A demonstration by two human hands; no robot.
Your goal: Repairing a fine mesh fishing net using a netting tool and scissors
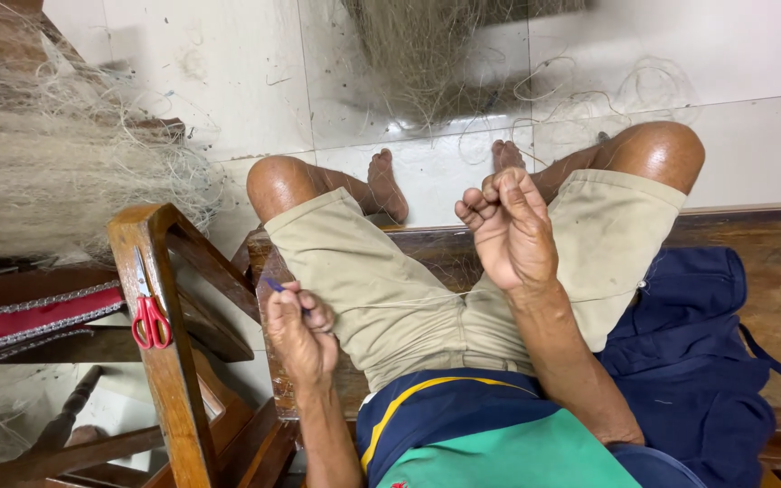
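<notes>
I sit on a wooden bench (770, 262) with my legs stretched out over a white tiled floor. My left hand (300, 330) rests on my left thigh, its fingers shut on a thin blue netting needle (275, 286). My right hand (510, 226) is raised above my right thigh, fingers curled and pinching fine pale fishing net line (409, 295). That line runs across my lap between both hands. More of the net (436, 54) lies bunched on the floor beyond my feet.
A large heap of pale net (47, 172) fills the left side. Red-handled scissors (148, 312) hang on a wooden chair frame (169, 361) close to my left hand. A navy blue cloth (689, 361) lies on the bench at my right.
</notes>
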